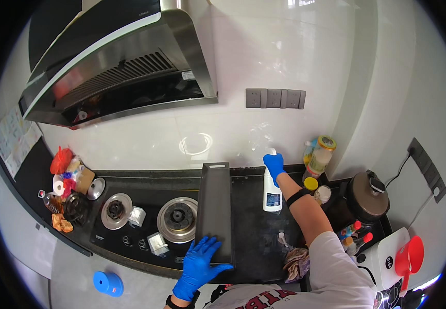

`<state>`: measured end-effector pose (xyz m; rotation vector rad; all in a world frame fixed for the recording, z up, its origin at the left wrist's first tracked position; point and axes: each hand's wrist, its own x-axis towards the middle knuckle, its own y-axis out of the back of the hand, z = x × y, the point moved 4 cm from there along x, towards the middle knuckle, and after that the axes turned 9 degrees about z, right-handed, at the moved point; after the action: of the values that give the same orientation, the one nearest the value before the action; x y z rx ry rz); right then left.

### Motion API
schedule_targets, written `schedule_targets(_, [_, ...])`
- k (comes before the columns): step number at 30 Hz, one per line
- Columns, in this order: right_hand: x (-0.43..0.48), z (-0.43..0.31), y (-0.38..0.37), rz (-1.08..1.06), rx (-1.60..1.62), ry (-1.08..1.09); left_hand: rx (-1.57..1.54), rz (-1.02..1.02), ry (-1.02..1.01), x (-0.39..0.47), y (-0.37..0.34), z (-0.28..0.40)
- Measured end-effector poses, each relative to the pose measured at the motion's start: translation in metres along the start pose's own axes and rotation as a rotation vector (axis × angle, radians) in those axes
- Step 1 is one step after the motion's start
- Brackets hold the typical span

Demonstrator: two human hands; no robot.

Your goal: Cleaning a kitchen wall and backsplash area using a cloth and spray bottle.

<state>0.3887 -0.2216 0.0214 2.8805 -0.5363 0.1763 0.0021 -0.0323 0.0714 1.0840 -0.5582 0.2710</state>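
My right hand [274,167], in a blue glove, grips a white spray bottle [272,187] by its neck. The bottle is upright over the black countertop [252,216], its head towards the tiled wall. White foam [261,135] clings to the wall just beyond the nozzle. A long dark grey panel [214,204] with a slot at its far end runs from front to back, right of the stove's right burner [177,215]. My left hand [204,264], gloved in blue too, lies on the panel's near end with its fingers spread.
A range hood [130,77] overhangs the stove at upper left. Bags, a paper roll and an oil bottle crowd the left corner [68,185]. Jars [321,154], a brown-lidded cooker [368,197] and a white appliance with a red scoop [409,255] stand right. A crumpled cloth [296,262] lies near the front edge.
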Motion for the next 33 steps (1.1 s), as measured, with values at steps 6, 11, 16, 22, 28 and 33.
schedule_targets(6, [-0.008,0.008,0.003,0.096,-0.016,-0.072,-0.018,0.022,-0.008,-0.008,-0.002,-0.006])
schedule_targets(11, [0.005,0.046,0.041,0.301,-0.029,-0.050,-0.087,-0.157,-0.065,0.004,0.003,0.007])
schedule_targets(16, [-0.082,-0.004,0.029,0.001,0.153,0.330,-0.469,-0.049,0.099,0.001,0.013,-0.030])
schedule_targets(22, [-0.243,-0.045,0.164,0.010,0.650,0.303,-0.574,-0.068,0.260,0.027,0.024,-0.040])
schedule_targets(28, [-0.421,-0.015,0.340,0.597,0.225,0.175,-0.501,-0.141,0.165,0.050,0.006,-0.054])
schedule_targets(33, [-0.586,0.019,0.472,1.463,-0.619,0.131,-0.561,-0.159,0.097,0.060,-0.002,-0.052])
